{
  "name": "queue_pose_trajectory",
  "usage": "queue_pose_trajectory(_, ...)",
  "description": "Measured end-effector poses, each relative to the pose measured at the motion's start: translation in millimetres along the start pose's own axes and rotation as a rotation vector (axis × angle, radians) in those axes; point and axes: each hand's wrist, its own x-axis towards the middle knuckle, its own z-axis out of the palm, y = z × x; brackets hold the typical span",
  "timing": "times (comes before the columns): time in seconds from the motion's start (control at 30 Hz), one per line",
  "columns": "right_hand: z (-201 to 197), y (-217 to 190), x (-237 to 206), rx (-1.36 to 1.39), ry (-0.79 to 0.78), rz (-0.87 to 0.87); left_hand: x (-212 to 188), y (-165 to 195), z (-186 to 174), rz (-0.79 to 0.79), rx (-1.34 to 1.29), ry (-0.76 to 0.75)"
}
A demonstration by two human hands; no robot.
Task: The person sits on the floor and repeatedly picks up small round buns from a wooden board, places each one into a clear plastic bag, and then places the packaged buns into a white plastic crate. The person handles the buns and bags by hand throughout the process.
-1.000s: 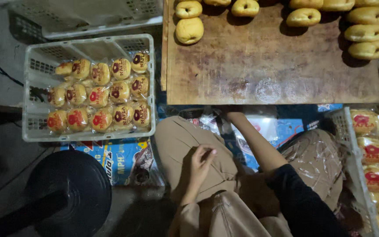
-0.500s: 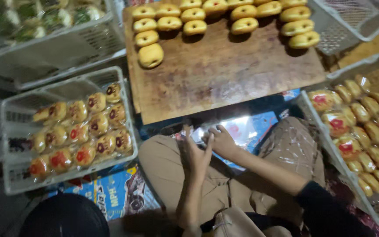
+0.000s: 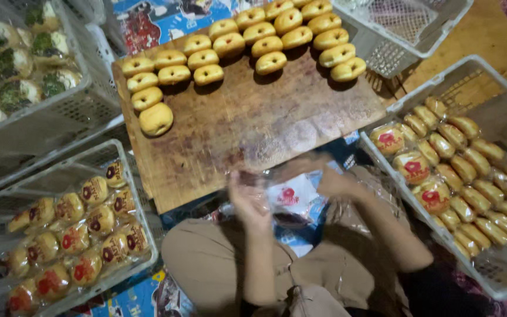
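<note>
I sit cross-legged on the floor. My left hand (image 3: 247,196) and my right hand (image 3: 327,179) hold a clear plastic wrapper with a red mark (image 3: 290,198) between them, just in front of the near edge of a wooden board (image 3: 253,132). Both hands are blurred by motion. Several unwrapped golden buns (image 3: 265,35) lie in rows along the far side of the board, and one bun (image 3: 156,119) sits apart at its left edge.
A white crate (image 3: 139,235) at my left holds several wrapped buns. A crate (image 3: 406,194) at my right holds more wrapped buns. At far left a crate (image 3: 77,114) holds green-topped pastries. An empty white crate (image 3: 382,53) sits at the back right.
My hands have risen from my lap and now hold a wrapper up between them. The view has tilted and shifted toward the board and right crate.
</note>
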Motion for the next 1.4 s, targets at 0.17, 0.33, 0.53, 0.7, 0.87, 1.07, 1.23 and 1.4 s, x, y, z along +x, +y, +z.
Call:
queue_pose_trajectory(0.17,-168.5,95.6,75.1,-0.959,1.02,0.031,30.1,36.5,-14.9,0.024,-0.302,0.074)
queue_pose_trajectory(0.33,-120.6,131.1,65.7,-0.819,0.953,-0.169,28.5,39.6,-2.7,-0.122,-0.527,0.087)
queue_pose_trajectory(0.53,48.8,-6.7,3.3,0.357,0.704,-0.082,17.6,41.9,12.3,-0.114,-0.726,0.08)
queue_pose_trajectory(0.7,114.1,-116.3,-35.9,-0.205,0.658,-0.206,-57.2,30.4,8.1,-0.054,-0.547,-0.114)
queue_pose_trajectory(0.87,138.9,-132.6,-31.5,-0.467,0.445,-0.25,-90.8,48.3,-29.8,0.114,-0.156,-0.075)
queue_pose_trajectory(1.07,164.3,-137.8,-33.2,-0.186,0.527,-0.413,-120.9,52.4,-25.1,0.221,-0.116,-0.346)
queue_pose_trajectory(1.23,147.8,-151.2,-49.8,-0.589,0.514,-0.5,-161.1,61.6,-3.5,0.23,0.174,-0.649)
queue_pose_trajectory(1.4,133.4,-155.0,-68.7,-0.473,0.31,-0.453,-131.0,67.0,-39.7,-0.01,-0.085,-0.277)
